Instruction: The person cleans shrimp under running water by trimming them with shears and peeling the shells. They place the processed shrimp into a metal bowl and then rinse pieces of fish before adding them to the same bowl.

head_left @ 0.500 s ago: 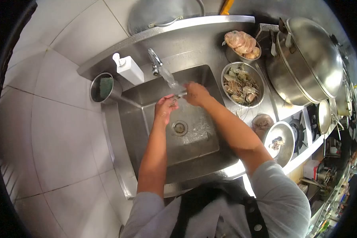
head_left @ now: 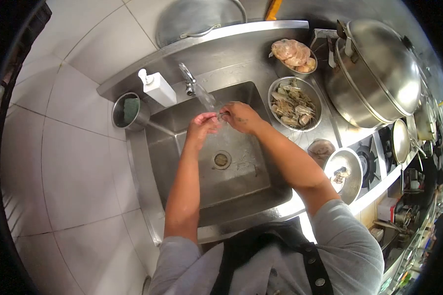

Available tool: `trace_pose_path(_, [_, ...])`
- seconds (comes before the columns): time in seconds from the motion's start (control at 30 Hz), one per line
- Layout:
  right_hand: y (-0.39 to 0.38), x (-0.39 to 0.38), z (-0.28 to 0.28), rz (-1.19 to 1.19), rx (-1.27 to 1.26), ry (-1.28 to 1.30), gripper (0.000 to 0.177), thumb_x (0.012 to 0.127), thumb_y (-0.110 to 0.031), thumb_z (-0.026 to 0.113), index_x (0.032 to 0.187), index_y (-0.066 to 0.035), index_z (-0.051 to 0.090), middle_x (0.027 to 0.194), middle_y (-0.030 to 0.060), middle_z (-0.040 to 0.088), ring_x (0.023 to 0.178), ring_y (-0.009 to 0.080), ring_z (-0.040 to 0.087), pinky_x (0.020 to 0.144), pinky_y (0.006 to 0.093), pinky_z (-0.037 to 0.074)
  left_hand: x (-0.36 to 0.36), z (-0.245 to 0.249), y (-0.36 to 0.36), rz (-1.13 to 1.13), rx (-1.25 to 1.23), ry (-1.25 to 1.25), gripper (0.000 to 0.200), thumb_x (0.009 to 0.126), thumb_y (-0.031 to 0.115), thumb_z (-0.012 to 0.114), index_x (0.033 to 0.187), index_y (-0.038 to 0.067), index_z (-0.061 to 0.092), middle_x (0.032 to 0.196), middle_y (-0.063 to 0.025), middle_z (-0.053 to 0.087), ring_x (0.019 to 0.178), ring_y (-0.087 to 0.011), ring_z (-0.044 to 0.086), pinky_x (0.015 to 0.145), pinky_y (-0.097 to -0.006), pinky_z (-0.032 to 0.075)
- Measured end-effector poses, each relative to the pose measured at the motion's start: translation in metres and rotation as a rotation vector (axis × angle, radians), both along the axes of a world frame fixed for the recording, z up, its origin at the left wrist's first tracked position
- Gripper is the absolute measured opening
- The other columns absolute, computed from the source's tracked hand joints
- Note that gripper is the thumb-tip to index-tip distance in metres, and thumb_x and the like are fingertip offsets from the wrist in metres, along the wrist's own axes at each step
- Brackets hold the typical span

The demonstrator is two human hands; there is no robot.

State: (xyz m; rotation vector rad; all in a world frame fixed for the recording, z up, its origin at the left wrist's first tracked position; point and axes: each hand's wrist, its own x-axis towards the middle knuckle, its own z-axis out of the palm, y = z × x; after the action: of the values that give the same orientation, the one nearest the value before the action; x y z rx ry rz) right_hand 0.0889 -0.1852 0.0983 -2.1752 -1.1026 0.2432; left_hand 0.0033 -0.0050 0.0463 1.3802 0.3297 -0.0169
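Note:
Over the steel sink point(head_left: 221, 196), my left hand point(head_left: 201, 129) pinches a small greyish shrimp point(head_left: 221, 115) between its fingertips. My right hand point(head_left: 241, 117) is closed on the shrimp's other side, fingertips almost meeting those of the left. Most of the shrimp is hidden by the fingers. Water runs from the chrome faucet point(head_left: 189, 83) just behind the hands. To the right of the sink, a metal bowl point(head_left: 319, 117) holds several raw shrimp point(head_left: 293, 103). Small wet scraps lie on the sink floor around the drain point(head_left: 221, 160).
A white pump bottle point(head_left: 159, 89) and a metal container point(head_left: 117, 114) with a green scouring pad point(head_left: 130, 110) stand left of the faucet. At right are a bowl of pale meat pieces point(head_left: 293, 53), a large steamer pot point(head_left: 364, 83), a bowl with scraps point(head_left: 355, 184) and a stove burner point(head_left: 366, 167).
My right hand has drawn back from the water stream and closed in on the shrimp. My left hand has risen slightly, and the two hands are now nearer each other.

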Motion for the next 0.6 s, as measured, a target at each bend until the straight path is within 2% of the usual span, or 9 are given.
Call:
trace_pose_path(0.2, [-0.03, -0.021, 0.018, -0.035, 0.147, -0.005, 0.024, 0.083, -0.016, 0.06, 0.1, 0.0, 0.063, 0.093, 0.0208, 0.064, 0.091, 0.0389, 0.061, 0.079, 0.0446, 0.048, -0.01, 0.005, -0.014, 0.023, -0.101, -0.009, 0.027, 0.087, 0.009, 0.063, 0.111, -0.001, 0.056, 0.093, -0.0092, 0.063, 0.076, -0.0215, 0.065, 0.069, -0.0336, 0.054])
trace_pose_path(0.27, [-0.04, -0.028, 0.025, -0.088, 0.164, 0.207, 0.024, 0.082, -0.015, 0.06, 0.101, 0.0, 0.063, 0.093, 0.0205, 0.065, 0.087, 0.0371, 0.063, 0.076, 0.0419, 0.048, -0.015, 0.011, -0.023, -0.001, -0.192, -0.05, 0.027, 0.088, 0.011, 0.062, 0.111, -0.001, 0.055, 0.092, -0.0108, 0.063, 0.074, -0.0208, 0.064, 0.069, -0.0352, 0.054])
trace_pose_path(0.4, [-0.072, -0.04, 0.039, -0.128, 0.259, 0.3, 0.025, 0.082, -0.015, 0.06, 0.102, 0.0, 0.063, 0.092, 0.0194, 0.066, 0.084, 0.0337, 0.064, 0.074, 0.0388, 0.049, -0.026, 0.022, -0.048, -0.042, -0.216, -0.044, 0.026, 0.089, 0.012, 0.06, 0.111, -0.001, 0.055, 0.091, -0.0113, 0.064, 0.076, -0.0209, 0.064, 0.07, -0.0357, 0.054])
trace_pose_path(0.5, [-0.095, -0.052, 0.038, -0.167, 0.368, 0.39, 0.023, 0.082, -0.015, 0.061, 0.101, -0.001, 0.064, 0.092, 0.0175, 0.067, 0.084, 0.0316, 0.065, 0.075, 0.0366, 0.049, -0.037, 0.019, -0.063, -0.026, -0.18, 0.064, 0.028, 0.089, 0.012, 0.059, 0.114, 0.0, 0.055, 0.09, -0.0112, 0.065, 0.078, -0.0209, 0.064, 0.071, -0.0352, 0.054])
trace_pose_path(0.57, [-0.104, -0.067, 0.027, -0.293, 0.482, 0.404, 0.019, 0.084, -0.009, 0.06, 0.1, 0.001, 0.063, 0.082, 0.0112, 0.066, 0.075, 0.0182, 0.061, 0.071, 0.0311, 0.048, -0.051, 0.01, -0.075, 0.045, 0.031, 0.251, 0.031, 0.088, 0.01, 0.059, 0.117, 0.003, 0.055, 0.091, -0.0096, 0.065, 0.081, -0.0211, 0.064, 0.074, -0.0365, 0.053])
trace_pose_path(0.6, [-0.112, -0.072, 0.013, -0.267, 0.397, 0.275, 0.019, 0.084, -0.01, 0.06, 0.099, 0.001, 0.063, 0.084, 0.0128, 0.067, 0.076, 0.0212, 0.063, 0.071, 0.0328, 0.049, -0.057, 0.007, -0.084, 0.062, 0.146, 0.336, 0.033, 0.087, 0.01, 0.059, 0.119, 0.005, 0.055, 0.091, -0.009, 0.066, 0.082, -0.0216, 0.064, 0.074, -0.037, 0.051])
